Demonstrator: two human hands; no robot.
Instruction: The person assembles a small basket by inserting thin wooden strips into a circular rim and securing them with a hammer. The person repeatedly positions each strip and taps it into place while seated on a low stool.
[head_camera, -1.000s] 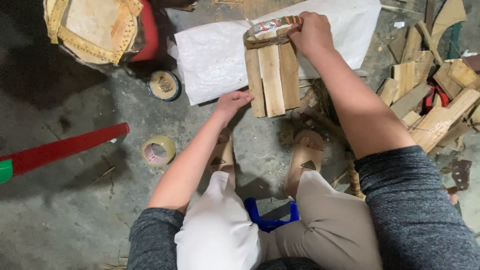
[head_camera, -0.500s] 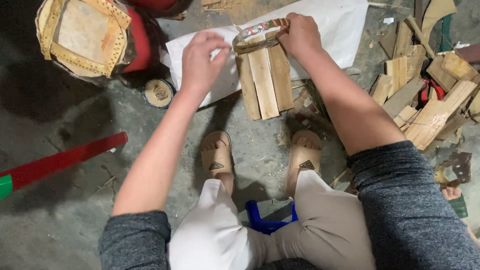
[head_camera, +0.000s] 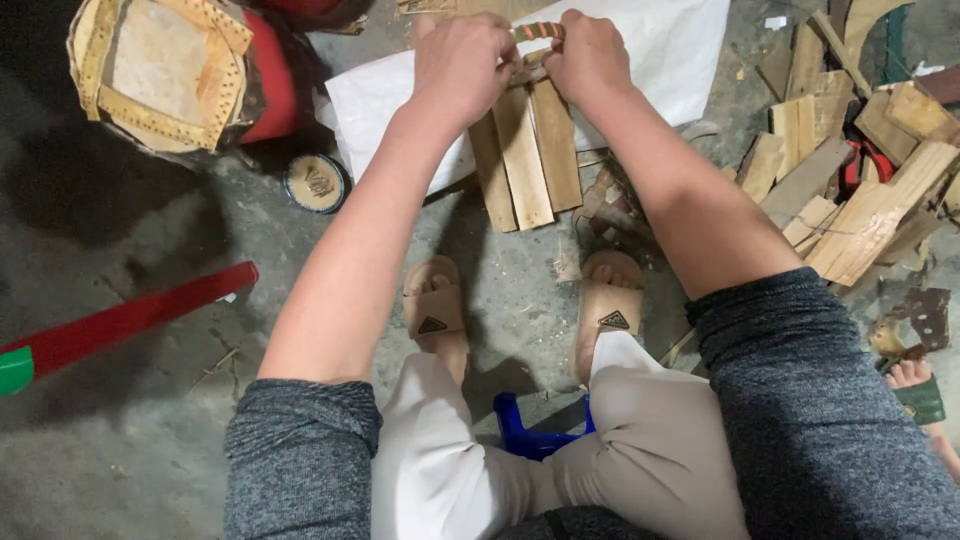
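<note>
A bundle of flat wooden slats (head_camera: 525, 150) stands on a white sheet (head_camera: 640, 50) on the concrete floor in front of me. A striped band (head_camera: 540, 32) wraps the bundle's top end. My left hand (head_camera: 462, 62) grips the top of the bundle on its left side. My right hand (head_camera: 588, 55) grips it on the right, fingers on the band. The upper ends of the slats are hidden under both hands.
A roll of tape (head_camera: 315, 183) lies left of the bundle. A worn round seat (head_camera: 165, 70) with a red edge sits top left. A red bar (head_camera: 120, 322) lies at left. A pile of wood scraps (head_camera: 850, 170) fills the right. Another person's foot (head_camera: 915, 385) shows at right.
My left hand rose from the floor near the slats to the top of the bundle, joining my right hand there. The view shifted, so a second tape roll on the floor left the frame.
</note>
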